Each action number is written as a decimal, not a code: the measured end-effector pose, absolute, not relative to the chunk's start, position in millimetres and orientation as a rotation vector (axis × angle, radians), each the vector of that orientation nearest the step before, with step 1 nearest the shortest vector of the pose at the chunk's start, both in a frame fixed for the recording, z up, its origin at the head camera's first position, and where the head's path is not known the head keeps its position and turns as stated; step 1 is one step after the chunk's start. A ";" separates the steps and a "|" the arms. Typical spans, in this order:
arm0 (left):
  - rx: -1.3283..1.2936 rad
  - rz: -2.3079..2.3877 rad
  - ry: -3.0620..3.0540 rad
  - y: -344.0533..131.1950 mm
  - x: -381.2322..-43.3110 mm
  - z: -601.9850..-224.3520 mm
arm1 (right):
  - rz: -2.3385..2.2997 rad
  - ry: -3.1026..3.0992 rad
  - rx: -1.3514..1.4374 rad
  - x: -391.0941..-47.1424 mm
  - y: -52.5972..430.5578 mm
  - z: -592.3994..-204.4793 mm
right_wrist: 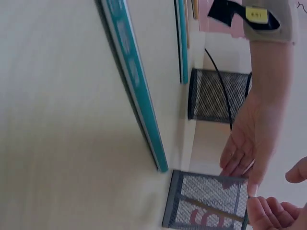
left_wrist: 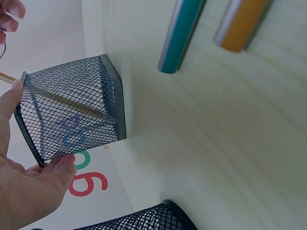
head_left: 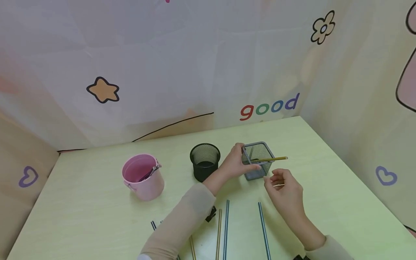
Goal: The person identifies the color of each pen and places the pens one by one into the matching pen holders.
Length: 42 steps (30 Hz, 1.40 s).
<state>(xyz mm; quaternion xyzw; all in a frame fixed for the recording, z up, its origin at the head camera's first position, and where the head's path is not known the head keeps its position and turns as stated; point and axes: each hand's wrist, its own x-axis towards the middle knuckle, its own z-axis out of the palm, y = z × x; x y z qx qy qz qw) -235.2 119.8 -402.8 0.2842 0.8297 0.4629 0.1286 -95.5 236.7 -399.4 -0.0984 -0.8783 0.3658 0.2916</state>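
My left hand [head_left: 234, 162] grips the rim of a square mesh pen holder [head_left: 255, 175], thumb on the near side and fingers on the left. A yellow pencil [head_left: 280, 158] leans inside it, its end sticking out over the right rim; through the mesh the pencil [left_wrist: 72, 104] runs down to the base in the left wrist view. Just right of the holder hovers my right hand [head_left: 287, 191], fingers loosely bent with nothing visible between them. In the right wrist view its fingertips [right_wrist: 261, 213] are close to the holder's rim.
A round black mesh pen holder [head_left: 205, 173] stands left of the square one. Farther left is a pink bucket [head_left: 147, 186] with dark slender things inside. Nearer lie blue pencils [head_left: 264, 231], yellow pencils [head_left: 219, 233] and a black clip [head_left: 211, 213], partly behind my left sleeve.
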 end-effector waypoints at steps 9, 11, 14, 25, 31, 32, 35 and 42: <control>0.822 1.343 2.403 119.2 -235.4 -401.8 | 1.083 -2.450 -0.202 -81.4 210.3 -404.2; 0.821 1.348 2.400 118.5 -234.8 -401.4 | 1.091 -2.483 -0.199 -78.7 204.5 -404.9; 0.816 1.341 2.404 118.2 -234.2 -400.8 | 1.103 -2.544 -0.194 -74.8 196.9 -406.6; 0.788 1.329 2.403 119.6 -233.6 -400.2 | 1.157 -2.724 -0.133 -64.1 174.3 -418.8; 0.802 1.338 2.409 120.0 -234.8 -400.0 | 1.187 -2.801 0.026 -60.6 164.4 -427.2; 0.804 1.333 2.411 120.2 -235.0 -400.1 | 1.199 -2.808 0.054 -59.7 162.9 -428.1; 0.799 1.327 2.414 120.7 -235.2 -400.3 | 1.224 -2.842 0.143 -57.5 158.8 -430.1; 0.801 1.311 2.417 120.9 -235.0 -399.9 | 1.263 -2.944 0.339 -55.3 149.4 -432.7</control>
